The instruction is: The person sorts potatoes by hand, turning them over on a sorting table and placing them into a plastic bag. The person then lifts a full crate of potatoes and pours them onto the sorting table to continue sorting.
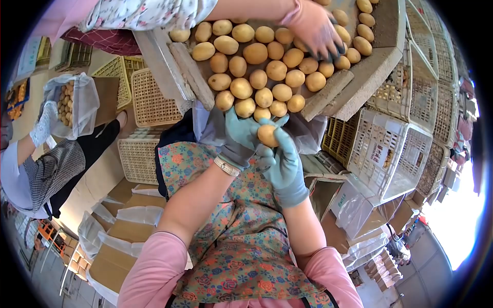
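Between the thumb and fingers of my right hand (286, 167), in a pale blue-grey glove, is a yellowish-brown potato (267, 135). My left hand (239, 132), gloved alike, is open beside it, fingers apart at the lower edge of the sorting table. Its fingertips are right at the nearest potatoes (245, 108) in the table's narrow outlet. Many more potatoes (255, 53) lie loose on the sloping table (328, 95) beyond. Part of a plastic liner (308, 134) hangs below the outlet, largely hidden behind my hands.
Across the table, another person's gloved hand (316, 28) reaches over the potatoes. At left, a person holds a plastic-lined box (84, 105) of potatoes. Plastic crates (154, 97) stand at left, and stacked crates (385, 149) at right. Lined cardboard boxes (123, 246) sit lower left.
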`<action>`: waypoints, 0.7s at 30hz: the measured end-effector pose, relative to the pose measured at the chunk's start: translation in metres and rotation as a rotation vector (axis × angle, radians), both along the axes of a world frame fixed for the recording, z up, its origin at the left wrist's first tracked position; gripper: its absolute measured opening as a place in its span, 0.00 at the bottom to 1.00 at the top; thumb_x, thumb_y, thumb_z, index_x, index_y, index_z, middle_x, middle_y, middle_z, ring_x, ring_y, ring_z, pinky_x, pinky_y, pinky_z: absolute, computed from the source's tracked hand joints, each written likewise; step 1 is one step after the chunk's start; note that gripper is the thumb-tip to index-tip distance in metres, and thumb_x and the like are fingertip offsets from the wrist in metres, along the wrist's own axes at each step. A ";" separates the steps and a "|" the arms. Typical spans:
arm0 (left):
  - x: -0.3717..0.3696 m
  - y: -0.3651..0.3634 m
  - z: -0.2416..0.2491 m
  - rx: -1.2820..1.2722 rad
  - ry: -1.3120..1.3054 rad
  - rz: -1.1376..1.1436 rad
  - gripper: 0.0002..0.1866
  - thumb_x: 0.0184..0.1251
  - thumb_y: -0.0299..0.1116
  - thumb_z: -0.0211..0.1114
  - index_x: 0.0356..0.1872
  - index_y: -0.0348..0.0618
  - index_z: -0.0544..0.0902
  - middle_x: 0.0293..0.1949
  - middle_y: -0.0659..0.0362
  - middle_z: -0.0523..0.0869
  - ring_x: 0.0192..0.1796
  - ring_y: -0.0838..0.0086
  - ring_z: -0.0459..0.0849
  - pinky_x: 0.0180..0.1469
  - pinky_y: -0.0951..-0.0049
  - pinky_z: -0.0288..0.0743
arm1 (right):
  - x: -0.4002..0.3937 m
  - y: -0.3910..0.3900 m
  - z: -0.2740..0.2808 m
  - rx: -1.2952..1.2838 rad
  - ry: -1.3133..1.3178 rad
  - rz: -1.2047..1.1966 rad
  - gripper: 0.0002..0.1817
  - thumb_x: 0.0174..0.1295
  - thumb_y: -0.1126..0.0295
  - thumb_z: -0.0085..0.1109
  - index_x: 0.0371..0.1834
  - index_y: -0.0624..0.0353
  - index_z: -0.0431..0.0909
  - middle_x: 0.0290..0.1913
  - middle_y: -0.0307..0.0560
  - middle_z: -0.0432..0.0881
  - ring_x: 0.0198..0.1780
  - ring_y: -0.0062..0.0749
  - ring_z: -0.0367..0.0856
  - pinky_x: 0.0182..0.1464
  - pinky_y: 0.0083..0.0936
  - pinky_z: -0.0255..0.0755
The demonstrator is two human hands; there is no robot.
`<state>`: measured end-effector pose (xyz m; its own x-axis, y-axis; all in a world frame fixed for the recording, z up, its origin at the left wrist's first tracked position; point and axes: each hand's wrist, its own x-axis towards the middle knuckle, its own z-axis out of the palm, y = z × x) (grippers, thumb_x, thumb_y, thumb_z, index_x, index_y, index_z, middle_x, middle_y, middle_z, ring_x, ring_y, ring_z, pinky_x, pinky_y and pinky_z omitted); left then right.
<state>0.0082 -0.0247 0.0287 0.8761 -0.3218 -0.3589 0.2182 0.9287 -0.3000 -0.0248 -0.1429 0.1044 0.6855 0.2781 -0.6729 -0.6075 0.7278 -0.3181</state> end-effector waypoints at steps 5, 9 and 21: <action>-0.007 -0.002 -0.007 -0.119 0.041 -0.022 0.43 0.81 0.68 0.43 0.83 0.45 0.60 0.81 0.44 0.62 0.83 0.45 0.60 0.84 0.36 0.54 | 0.005 -0.007 0.001 0.362 0.250 0.024 0.24 0.83 0.51 0.46 0.56 0.64 0.79 0.44 0.55 0.81 0.25 0.24 0.77 0.19 0.18 0.70; -0.006 -0.001 -0.006 0.040 -0.009 0.007 0.45 0.80 0.69 0.42 0.86 0.47 0.55 0.83 0.43 0.58 0.85 0.42 0.55 0.85 0.38 0.54 | 0.007 0.002 0.014 0.086 0.201 0.020 0.27 0.83 0.52 0.45 0.67 0.65 0.76 0.54 0.59 0.85 0.31 0.32 0.81 0.25 0.17 0.75; -0.009 0.003 -0.022 -0.086 -0.005 -0.117 0.50 0.76 0.75 0.42 0.85 0.45 0.57 0.83 0.42 0.60 0.83 0.43 0.57 0.80 0.40 0.63 | 0.005 -0.005 0.013 0.252 -0.007 0.013 0.19 0.79 0.62 0.58 0.67 0.56 0.72 0.57 0.54 0.82 0.38 0.33 0.81 0.34 0.21 0.74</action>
